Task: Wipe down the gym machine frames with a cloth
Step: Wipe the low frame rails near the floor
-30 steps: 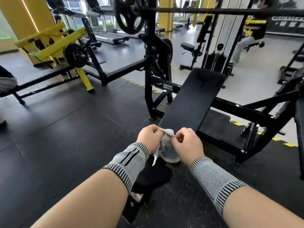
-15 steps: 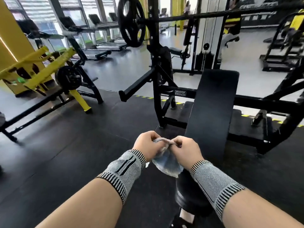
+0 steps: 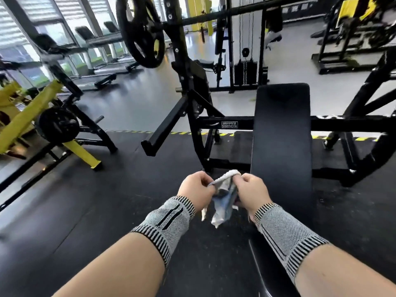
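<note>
Cloth (image 3: 225,196) pinched between left hand (image 3: 196,189) and right hand (image 3: 251,192), being bunched, near bench pad (image 3: 281,136). Step judged: cloth preparation. Next: black frame crossbar (image 3: 214,124) beyond cloth to be reached, wiped.

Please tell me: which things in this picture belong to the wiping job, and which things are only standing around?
For the job:
- cloth, gripped by left hand and right hand
- black bench press frame straight ahead
- its back pad

Only standing around:
- yellow plate-loaded machine
- treadmills by the windows
- cable weight stack
</note>
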`<move>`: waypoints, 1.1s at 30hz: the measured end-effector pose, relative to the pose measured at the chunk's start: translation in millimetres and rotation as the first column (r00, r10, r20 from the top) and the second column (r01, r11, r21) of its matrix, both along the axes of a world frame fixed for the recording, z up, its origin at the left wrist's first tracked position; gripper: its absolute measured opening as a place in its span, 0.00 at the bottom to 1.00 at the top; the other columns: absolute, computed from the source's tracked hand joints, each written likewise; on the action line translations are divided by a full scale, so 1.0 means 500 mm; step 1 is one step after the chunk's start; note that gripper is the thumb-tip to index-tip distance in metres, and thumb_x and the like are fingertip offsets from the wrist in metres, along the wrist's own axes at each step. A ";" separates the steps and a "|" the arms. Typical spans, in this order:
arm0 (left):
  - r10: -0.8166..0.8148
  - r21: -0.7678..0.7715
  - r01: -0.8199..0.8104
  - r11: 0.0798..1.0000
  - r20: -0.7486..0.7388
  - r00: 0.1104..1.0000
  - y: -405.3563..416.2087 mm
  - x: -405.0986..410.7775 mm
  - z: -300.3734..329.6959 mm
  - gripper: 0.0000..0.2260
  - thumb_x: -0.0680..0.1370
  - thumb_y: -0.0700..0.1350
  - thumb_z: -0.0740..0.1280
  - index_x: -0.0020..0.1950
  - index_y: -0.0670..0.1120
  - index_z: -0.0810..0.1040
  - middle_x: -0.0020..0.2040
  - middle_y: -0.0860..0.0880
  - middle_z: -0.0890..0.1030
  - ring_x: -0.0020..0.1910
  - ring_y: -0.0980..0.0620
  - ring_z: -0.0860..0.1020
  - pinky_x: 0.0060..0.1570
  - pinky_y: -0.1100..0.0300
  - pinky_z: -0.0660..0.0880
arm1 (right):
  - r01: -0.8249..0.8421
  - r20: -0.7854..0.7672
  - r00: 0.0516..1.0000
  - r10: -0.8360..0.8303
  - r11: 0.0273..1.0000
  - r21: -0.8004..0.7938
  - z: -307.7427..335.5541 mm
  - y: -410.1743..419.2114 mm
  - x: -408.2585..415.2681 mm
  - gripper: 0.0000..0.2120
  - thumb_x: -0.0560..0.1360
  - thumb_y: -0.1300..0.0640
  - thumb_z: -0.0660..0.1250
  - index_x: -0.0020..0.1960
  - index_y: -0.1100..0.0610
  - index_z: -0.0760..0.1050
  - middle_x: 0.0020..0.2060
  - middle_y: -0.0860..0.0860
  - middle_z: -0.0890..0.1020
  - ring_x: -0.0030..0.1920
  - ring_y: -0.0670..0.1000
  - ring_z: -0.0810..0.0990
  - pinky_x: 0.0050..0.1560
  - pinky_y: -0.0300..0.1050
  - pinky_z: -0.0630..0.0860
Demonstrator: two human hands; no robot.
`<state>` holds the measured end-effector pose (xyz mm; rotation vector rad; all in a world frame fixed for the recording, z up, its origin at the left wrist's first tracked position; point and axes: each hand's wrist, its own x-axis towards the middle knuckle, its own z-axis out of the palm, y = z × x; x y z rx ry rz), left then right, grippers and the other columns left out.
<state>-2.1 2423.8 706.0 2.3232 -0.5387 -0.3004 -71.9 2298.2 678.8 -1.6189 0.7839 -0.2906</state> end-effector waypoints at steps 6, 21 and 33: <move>-0.054 0.075 0.059 0.995 -0.070 0.996 -0.059 0.151 -0.011 0.13 0.71 0.53 0.73 0.44 0.45 0.77 0.42 0.49 0.82 0.41 0.50 0.79 0.43 0.56 0.76 | -0.078 0.091 0.994 0.057 0.968 0.238 0.011 -0.019 0.157 0.10 0.67 0.54 0.65 0.37 0.59 0.82 0.37 0.63 0.81 0.40 0.60 0.78 0.48 0.59 0.79; -0.263 0.035 0.287 0.957 -0.308 0.914 -0.235 0.619 -0.071 0.17 0.77 0.46 0.65 0.27 0.47 0.74 0.27 0.49 0.70 0.29 0.49 0.67 0.33 0.57 0.67 | 0.026 -0.038 0.999 -0.036 0.973 -0.230 -0.083 -0.124 0.538 0.09 0.75 0.52 0.70 0.53 0.54 0.81 0.53 0.48 0.73 0.48 0.45 0.77 0.49 0.36 0.74; -0.376 0.142 0.455 0.879 -0.382 0.844 -0.470 0.880 -0.243 0.10 0.78 0.41 0.61 0.50 0.48 0.82 0.40 0.49 0.82 0.36 0.50 0.78 0.38 0.59 0.77 | 0.282 -0.150 0.945 -0.289 0.957 -0.070 -0.266 -0.333 0.813 0.05 0.76 0.59 0.64 0.44 0.52 0.78 0.37 0.45 0.81 0.40 0.45 0.79 0.40 0.38 0.74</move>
